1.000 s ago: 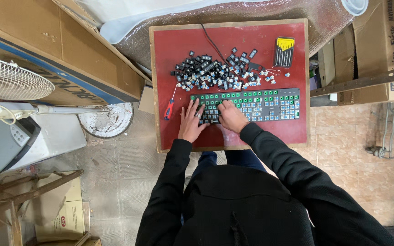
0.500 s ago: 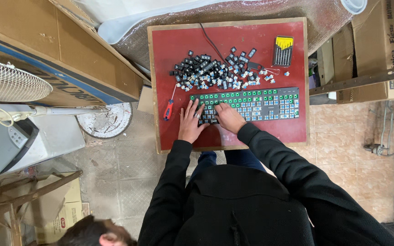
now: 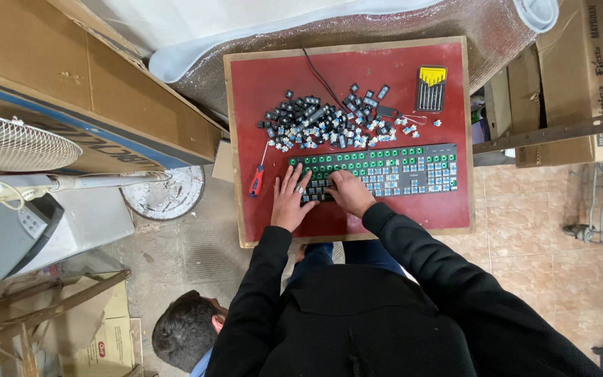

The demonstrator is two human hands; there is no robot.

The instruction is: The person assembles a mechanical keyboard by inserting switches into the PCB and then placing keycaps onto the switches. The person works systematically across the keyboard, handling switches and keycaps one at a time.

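Note:
A keyboard (image 3: pixel 392 169) with its keycaps off shows a green plate and blue switches; it lies across a small red table (image 3: pixel 448 209). My left hand (image 3: pixel 289 199) rests flat at the keyboard's left end, fingers spread over the edge. My right hand (image 3: pixel 347 190) presses down on the left part of the keyboard, fingers curled; whether it holds a small tool is hidden. A heap of black keycaps and loose switches (image 3: pixel 322 122) lies just beyond the keyboard.
A red-handled screwdriver (image 3: pixel 257 180) lies left of my left hand. A yellow-and-black screwdriver set (image 3: pixel 430 89) sits at the table's far right. Cardboard boxes (image 3: pixel 92 91) flank both sides; a fan (image 3: pixel 15 143) stands left. Another person's head (image 3: pixel 184 331) shows at the bottom left.
Another person's head has come further into view at the bottom left. My hands stay on the keyboard's left end with only slight finger shifts.

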